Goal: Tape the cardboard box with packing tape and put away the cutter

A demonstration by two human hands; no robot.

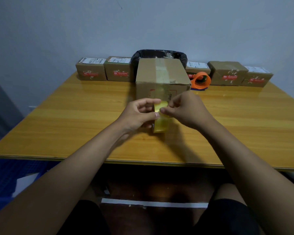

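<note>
Two bare hands are meeting over the yellow wooden table (75,116) in the head view, both working on a roll of clear packing tape (160,122). The left hand (139,114) is curling around the roll from the left, thumb and fingers closing on it and holding it on edge just above the tabletop. The right hand (185,109) is pinching the loose end of the tape at the top of the roll between thumb and forefinger, the other fingers folding in. Just behind the hands, the cardboard box (161,77) is sitting upright on the table, with a strip of clear tape running along the middle of its top and down its near face. To the right of the box, near its back corner, an orange tape cutter (201,80) is resting on the table, well apart from both hands. A bin lined with a black bag (159,54) is standing right behind the box. Five smaller labelled parcels (91,69) are lining the far edge of the table against the pale wall, two to the left of the bin and three to the right.
</note>
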